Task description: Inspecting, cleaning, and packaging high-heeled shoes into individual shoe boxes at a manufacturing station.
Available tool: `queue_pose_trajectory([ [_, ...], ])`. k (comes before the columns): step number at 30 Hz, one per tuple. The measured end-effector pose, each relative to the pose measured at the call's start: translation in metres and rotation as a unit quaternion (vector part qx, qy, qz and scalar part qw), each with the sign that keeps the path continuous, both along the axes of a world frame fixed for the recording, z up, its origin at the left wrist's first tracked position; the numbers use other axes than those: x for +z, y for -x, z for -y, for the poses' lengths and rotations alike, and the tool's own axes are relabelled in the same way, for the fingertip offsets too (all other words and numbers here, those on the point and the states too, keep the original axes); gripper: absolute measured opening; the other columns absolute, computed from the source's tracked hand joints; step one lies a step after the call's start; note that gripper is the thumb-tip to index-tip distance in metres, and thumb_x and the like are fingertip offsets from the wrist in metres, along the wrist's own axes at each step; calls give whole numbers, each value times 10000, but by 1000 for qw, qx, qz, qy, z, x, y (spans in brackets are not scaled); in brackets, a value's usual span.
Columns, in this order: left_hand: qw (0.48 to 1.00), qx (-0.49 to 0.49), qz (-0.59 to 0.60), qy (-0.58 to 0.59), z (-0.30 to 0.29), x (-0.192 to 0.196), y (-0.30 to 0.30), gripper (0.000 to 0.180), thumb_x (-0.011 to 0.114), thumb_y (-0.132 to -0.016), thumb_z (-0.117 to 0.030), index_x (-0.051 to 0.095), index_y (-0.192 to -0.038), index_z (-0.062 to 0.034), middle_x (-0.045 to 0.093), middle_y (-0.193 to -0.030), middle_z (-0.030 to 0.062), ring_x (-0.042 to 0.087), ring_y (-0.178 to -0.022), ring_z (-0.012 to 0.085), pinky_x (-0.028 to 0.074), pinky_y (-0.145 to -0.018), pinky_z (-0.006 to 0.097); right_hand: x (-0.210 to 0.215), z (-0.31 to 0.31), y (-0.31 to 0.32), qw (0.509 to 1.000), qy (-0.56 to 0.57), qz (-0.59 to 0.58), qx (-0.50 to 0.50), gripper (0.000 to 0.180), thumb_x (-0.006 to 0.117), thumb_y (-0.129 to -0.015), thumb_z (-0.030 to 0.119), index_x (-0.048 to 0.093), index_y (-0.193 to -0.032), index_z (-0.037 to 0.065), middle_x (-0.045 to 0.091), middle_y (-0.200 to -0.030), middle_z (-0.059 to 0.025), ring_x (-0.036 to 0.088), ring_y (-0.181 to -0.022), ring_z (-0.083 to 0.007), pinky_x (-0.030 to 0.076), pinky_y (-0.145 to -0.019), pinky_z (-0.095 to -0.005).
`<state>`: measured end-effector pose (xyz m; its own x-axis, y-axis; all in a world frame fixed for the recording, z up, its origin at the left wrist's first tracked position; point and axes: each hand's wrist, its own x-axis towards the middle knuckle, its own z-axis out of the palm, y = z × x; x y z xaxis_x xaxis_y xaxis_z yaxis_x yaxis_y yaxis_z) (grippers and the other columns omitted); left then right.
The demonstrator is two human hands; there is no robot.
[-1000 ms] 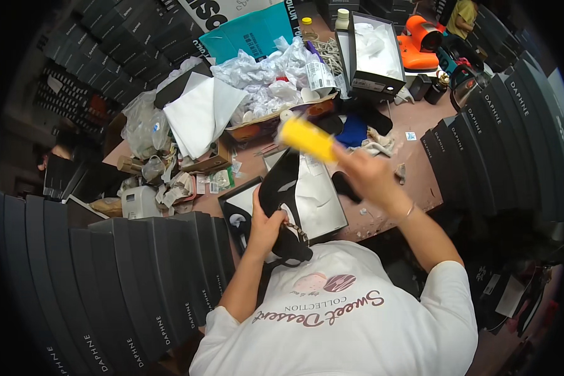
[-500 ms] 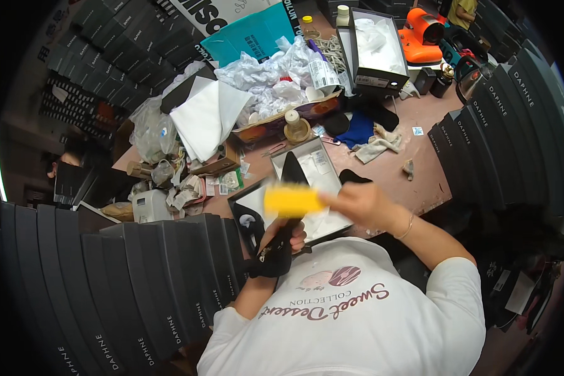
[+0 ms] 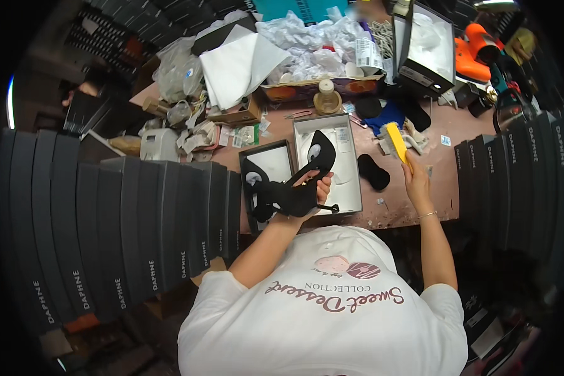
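Note:
My left hand (image 3: 323,188) is closed around a black high-heeled shoe (image 3: 297,195), lifted above the boxes with its pointed toe away from me and white stuffing inside. Out to the right, my right hand (image 3: 417,178) grips a yellow-handled brush (image 3: 396,141), its pale bristles facing left. Beneath the held shoe lies an open white-lined shoebox (image 3: 356,144). Beside it on the left is a dark box part (image 3: 266,152), where another black shoe (image 3: 252,172) with stuffing rests, partly hidden. A black insole-shaped pad (image 3: 374,172) lies on the table right of the box.
Dark shoebox stacks rise at the left (image 3: 156,219) and the right (image 3: 507,182). Crumpled white paper (image 3: 319,47) fills a carton at the back. A glass jar (image 3: 328,100) stands before it. Farther right are a blue cloth (image 3: 385,119) and an orange device (image 3: 476,53).
My right hand has swung the brush away from the shoe to the right. The shoe in my left hand has turned, and the view has shifted.

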<state>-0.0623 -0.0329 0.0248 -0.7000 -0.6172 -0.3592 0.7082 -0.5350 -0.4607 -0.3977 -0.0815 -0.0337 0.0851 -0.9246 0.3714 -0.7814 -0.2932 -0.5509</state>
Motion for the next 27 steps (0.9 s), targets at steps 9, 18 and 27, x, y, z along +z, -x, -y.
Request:
queue_pose_trajectory([
  [9, 953, 108, 282, -26, -15, -27, 70, 272, 517, -935, -282, 569, -1026, -32, 614, -901, 99, 631, -786, 166, 535, -711, 272, 144, -22, -71, 910, -188, 156, 335, 1107, 842, -636, 418, 222, -1469, 36, 268, -1458, -305, 253, -1381, -421, 270, -1107, -435],
  [18, 807, -21, 535, 250, -54, -4, 161, 569, 637, -914, -213, 344, -1373, -49, 595, -1045, 86, 594, -954, 150, 488, -799, 260, 123, -76, 23, 867, -395, 236, 193, 448, 797, -680, 190, 662, -1033, -50, 592, -1199, -240, 570, -1120, -279, 420, -965, -348],
  [27, 164, -240, 830, 477, 92, -78, 24, 266, 562, -899, -230, 642, -1018, -7, 668, -908, 210, 639, -883, 370, 500, -763, 444, 135, -108, 35, 907, -308, 284, 44, 367, 747, -682, 57, 635, -1008, -71, 636, -1085, -113, 558, -888, -145, 444, -832, -280],
])
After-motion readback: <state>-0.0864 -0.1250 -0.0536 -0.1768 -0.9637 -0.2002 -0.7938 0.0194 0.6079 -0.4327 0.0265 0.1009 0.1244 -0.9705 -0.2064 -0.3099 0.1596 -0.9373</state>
